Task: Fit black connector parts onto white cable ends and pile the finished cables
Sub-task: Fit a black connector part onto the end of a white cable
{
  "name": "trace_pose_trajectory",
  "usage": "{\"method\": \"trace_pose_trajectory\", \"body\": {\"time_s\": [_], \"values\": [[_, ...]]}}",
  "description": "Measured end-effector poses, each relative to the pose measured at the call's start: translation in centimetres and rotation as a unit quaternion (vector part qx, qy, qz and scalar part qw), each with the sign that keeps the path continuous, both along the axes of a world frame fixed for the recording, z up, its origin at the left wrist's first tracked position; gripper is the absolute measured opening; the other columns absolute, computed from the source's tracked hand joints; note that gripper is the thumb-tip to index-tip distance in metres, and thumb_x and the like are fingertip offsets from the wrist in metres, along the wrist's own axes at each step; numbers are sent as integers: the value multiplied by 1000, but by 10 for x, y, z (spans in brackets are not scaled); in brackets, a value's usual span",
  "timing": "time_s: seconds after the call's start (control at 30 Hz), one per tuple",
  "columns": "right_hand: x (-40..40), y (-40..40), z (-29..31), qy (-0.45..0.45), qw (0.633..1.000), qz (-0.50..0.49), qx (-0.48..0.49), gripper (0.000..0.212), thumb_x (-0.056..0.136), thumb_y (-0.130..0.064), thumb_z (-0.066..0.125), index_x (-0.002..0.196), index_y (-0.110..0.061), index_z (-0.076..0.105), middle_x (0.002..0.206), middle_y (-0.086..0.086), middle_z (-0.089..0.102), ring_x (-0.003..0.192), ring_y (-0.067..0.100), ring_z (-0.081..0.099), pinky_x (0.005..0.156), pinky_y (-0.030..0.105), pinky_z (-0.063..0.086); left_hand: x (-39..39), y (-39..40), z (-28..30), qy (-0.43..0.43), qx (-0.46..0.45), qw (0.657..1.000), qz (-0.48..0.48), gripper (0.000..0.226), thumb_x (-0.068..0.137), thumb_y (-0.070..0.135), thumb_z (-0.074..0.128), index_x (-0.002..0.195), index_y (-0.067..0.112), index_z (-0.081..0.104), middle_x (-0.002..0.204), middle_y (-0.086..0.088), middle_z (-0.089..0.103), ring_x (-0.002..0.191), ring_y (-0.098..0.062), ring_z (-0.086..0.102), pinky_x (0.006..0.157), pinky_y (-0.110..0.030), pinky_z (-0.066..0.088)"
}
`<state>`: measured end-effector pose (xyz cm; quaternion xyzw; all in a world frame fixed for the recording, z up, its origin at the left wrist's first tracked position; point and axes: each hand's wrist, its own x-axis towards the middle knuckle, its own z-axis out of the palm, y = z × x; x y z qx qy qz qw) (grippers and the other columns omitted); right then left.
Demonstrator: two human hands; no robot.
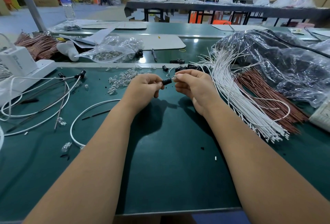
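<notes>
Up close, both hands pinch one black connector (166,81) above a green bench (175,152) in a warehouse.

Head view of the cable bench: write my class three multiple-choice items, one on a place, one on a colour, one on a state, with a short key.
1. Where does the bundle of white cables lie?
A. right of the hands
B. left of the hands
C. on the floor

2. What colour is the bench top?
A. red
B. green
C. yellow

3. What does the left hand do?
A. lies flat
B. hangs idle
C. pinches the black connector part

Key: A, the bundle fans out beside the right hand; B, the mat is dark green; C, its fingertips close on the part.
</notes>
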<state>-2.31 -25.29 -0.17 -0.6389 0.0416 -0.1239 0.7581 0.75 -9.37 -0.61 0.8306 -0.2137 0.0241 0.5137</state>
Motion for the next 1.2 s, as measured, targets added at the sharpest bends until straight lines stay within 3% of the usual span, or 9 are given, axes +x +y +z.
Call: {"method": "trace_pose_trajectory", "body": {"time_s": [0.6, 1.07, 1.2], "values": [[1, -2, -1, 7, 999, 8, -31, 15, 88, 1, 60, 79, -8, 66, 68, 5, 61, 59, 11, 56, 57, 21, 50, 0, 0, -2, -1, -5, 1000, 4, 22, 94, 13, 54, 78, 16, 68, 60, -3, 59, 62, -18, 46, 64, -28, 34], [4, -2, -6, 5, 999, 9, -53, 13, 88, 2, 61, 81, -7, 66, 73, 7, 62, 62, 13, 59, 58, 21, 52, 0, -1, -3, -20, 19, 1000, 2, 19, 94, 13, 54, 81, 15, 67, 60, -2, 58, 58, -16, 44, 59, -26, 33], [5, -3, -7, 17, 998, 28, -54, 12, 87, 2, 63, 80, -6, 66, 70, 7, 67, 62, 14, 64, 61, 24, 54, 2, 0, -4, -28, 27, 999, 13, 24, 94, 14, 54, 74, 21, 65, 58, 0, 57, 47, -5, 40, 53, -23, 32]]}}
